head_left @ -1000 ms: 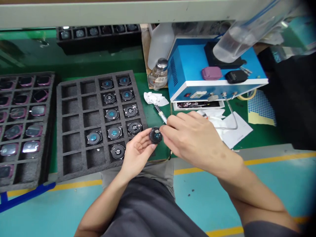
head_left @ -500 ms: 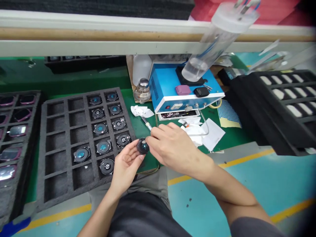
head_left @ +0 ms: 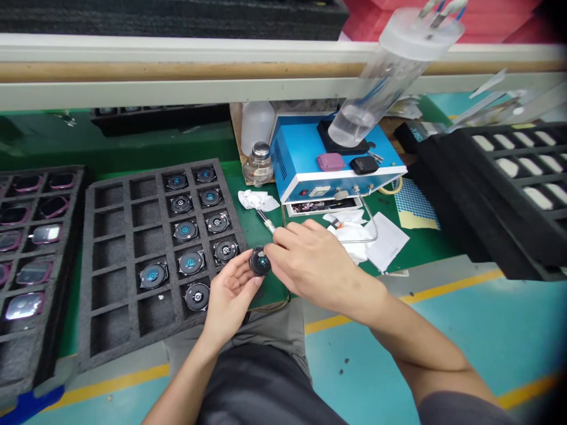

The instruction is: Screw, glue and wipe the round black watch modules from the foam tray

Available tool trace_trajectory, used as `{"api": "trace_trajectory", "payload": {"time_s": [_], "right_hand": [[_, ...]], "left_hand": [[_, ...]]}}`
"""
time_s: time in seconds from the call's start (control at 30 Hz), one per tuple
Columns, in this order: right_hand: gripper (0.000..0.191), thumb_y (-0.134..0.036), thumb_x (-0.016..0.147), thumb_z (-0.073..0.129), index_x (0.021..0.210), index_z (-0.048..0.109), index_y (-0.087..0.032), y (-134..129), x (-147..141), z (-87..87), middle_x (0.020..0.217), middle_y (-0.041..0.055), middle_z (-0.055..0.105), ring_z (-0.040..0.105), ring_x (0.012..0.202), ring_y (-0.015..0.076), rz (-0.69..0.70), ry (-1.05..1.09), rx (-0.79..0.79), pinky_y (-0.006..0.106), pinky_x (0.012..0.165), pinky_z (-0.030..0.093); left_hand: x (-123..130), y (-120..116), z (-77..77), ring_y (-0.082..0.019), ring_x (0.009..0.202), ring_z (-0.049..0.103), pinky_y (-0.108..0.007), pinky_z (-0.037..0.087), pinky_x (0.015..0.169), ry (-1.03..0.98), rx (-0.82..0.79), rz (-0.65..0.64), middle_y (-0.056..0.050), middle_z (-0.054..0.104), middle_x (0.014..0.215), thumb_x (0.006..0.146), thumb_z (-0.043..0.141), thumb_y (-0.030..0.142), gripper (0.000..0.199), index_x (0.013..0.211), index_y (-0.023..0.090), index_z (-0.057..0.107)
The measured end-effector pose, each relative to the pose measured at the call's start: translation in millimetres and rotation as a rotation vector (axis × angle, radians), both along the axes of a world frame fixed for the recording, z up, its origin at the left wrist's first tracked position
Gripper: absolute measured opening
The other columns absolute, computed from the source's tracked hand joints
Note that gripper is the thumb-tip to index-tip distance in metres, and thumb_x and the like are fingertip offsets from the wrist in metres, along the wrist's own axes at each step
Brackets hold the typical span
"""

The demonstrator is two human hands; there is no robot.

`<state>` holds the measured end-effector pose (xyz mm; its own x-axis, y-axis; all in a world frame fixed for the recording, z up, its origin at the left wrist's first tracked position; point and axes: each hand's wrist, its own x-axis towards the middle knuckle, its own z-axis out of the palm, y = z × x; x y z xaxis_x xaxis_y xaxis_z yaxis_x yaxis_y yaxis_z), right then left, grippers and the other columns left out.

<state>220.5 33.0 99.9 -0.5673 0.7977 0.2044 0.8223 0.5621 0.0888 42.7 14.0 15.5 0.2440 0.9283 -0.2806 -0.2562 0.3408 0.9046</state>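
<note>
The watch point(head_left: 259, 261) is up in front of the left hand point(head_left: 231, 296), grasped by its edge between thumb and fingers, above the tabletop point(head_left: 274, 290). The right hand point(head_left: 316, 268) has its fingers drawn together at the watch's other side; whether they pinch it or a small tool is hidden. Just beyond that hand lies a slim tube point(head_left: 266, 221) near a crumpled tissue point(head_left: 258, 201). Left of the left hand, a foam tray point(head_left: 130, 251) carries more watches. The watch should feel light and stiff, its glossy face probably slippery and easily scratched; the rim is the safest hold.
</note>
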Motion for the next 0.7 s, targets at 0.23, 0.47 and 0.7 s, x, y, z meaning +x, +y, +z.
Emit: {"api": "trace_trajectory", "payload": {"time_s": [0.23,0.47,0.7], "right_hand": [[0.018,-0.014,0.090,0.058,0.073,0.060,-0.020,-0.8,0.4,-0.5,0.073,0.0026,0.058,0.046,0.071,0.0195,-0.003,0.005,-0.013,0.034,0.067,0.020],[0.019,-0.014,0.091,0.057,0.073,0.061,-0.020,-1.3,1.2,0.2,0.073,0.0027,0.059,0.045,0.071,0.0190,-0.011,0.015,-0.023,0.034,0.067,0.020],[0.019,-0.014,0.092,0.056,0.074,0.060,-0.020,-1.5,0.6,-0.1,0.074,0.0027,0.058,0.047,0.072,0.0198,-0.012,-0.002,-0.023,0.034,0.067,0.021]], "left_hand": [[0.5,-0.8,0.0,-0.020,0.107,0.072,-0.033,0.056,0.100,-0.020,-0.016,0.003,-0.012,0.075,0.118,0.078,0.081,0.022,0.051,0.125,0.016,0.064],[0.0,-0.9,0.3,-0.019,0.107,0.072,-0.032,0.057,0.099,-0.025,-0.010,-0.002,-0.012,0.074,0.120,0.080,0.080,0.020,0.049,0.125,0.016,0.064],[-0.1,-0.9,0.6,-0.017,0.107,0.072,-0.029,0.057,0.098,-0.026,-0.006,-0.004,-0.011,0.074,0.119,0.080,0.080,0.019,0.049,0.126,0.016,0.063]]}}
